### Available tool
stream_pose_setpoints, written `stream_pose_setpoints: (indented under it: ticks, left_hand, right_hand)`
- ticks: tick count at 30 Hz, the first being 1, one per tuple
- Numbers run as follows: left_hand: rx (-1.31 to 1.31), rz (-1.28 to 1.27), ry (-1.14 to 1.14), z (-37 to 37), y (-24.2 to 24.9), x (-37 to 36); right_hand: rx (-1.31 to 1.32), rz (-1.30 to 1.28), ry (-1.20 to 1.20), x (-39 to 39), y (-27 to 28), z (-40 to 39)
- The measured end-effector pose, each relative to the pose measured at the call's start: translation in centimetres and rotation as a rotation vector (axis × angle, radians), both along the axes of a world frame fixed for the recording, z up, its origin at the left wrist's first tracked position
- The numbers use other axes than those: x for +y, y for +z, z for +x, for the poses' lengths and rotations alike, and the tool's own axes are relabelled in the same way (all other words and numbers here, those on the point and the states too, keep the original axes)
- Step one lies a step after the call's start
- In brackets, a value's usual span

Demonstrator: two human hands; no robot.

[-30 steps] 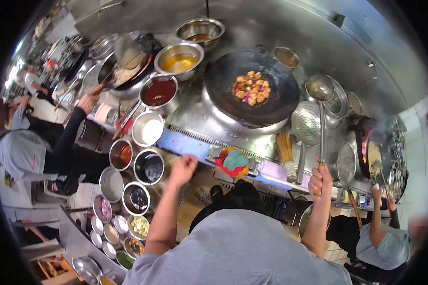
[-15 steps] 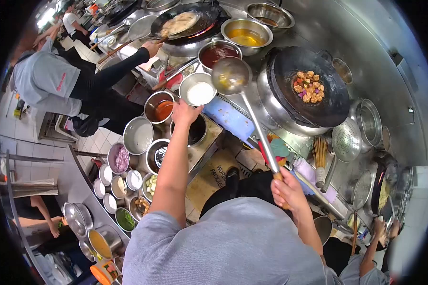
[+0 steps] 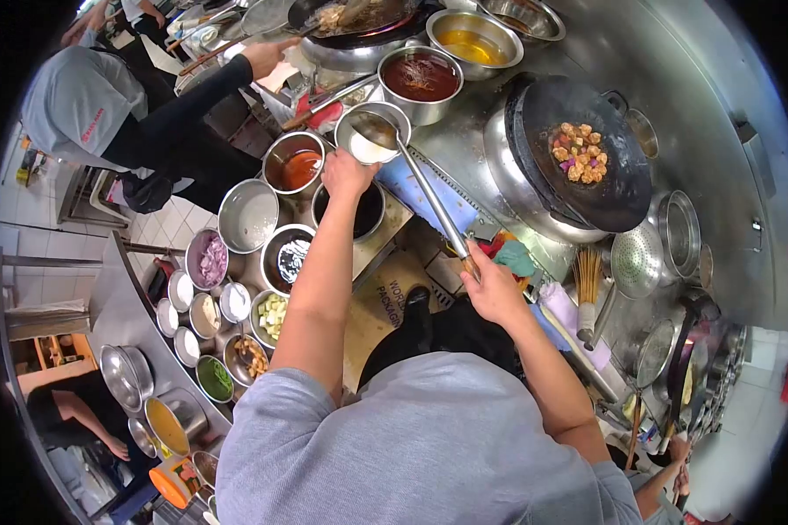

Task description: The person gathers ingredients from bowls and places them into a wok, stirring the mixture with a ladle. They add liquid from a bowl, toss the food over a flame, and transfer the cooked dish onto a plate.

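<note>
My right hand (image 3: 492, 287) is wrapped around the wooden grip of a long metal ladle (image 3: 436, 199). The ladle's bowl dips into a small metal pot (image 3: 345, 112) with white contents (image 3: 372, 150). My left hand (image 3: 348, 173) grips that pot at its near rim; the fingertips are partly hidden. Beside the left hand stand a pot of orange-red sauce (image 3: 299, 169) and a pot of dark liquid (image 3: 365, 214). To the right, a black wok (image 3: 543, 131) holds browned chunks (image 3: 580, 153) with bits of red and purple.
Pots of dark red liquid (image 3: 422, 80) and yellow oil (image 3: 473, 48) stand behind. Bowls of chopped purple onion (image 3: 212, 262) and diced pale vegetable (image 3: 272, 315) line the left counter. A skimmer (image 3: 636, 262) and bamboo brush (image 3: 587, 280) lie right. A co-worker (image 3: 87, 114) tends another wok.
The ladle has swung left and down, from above the red liquid into the white-filled pot. My right hand has moved left and forward. My left hand remains at the pot.
</note>
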State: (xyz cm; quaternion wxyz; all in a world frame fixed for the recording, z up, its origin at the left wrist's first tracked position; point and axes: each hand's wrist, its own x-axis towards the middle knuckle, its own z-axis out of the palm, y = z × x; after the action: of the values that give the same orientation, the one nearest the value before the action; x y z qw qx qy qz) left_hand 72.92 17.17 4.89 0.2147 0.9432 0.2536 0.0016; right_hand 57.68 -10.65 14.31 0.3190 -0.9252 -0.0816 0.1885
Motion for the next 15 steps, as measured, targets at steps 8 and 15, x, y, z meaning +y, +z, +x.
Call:
stream_pose_setpoints:
  ticks: [8,15]
  left_hand:
    - [-0.153,0.011,-0.005,-0.1,-1.5,0.1]
    - [-0.116,-0.037,0.029,-0.2,-0.5,-0.2]
  right_hand:
    - [-0.014,0.036,0.034,0.7,0.2,-0.4]
    - [0.075,0.098,0.07,0.2,0.7,0.0]
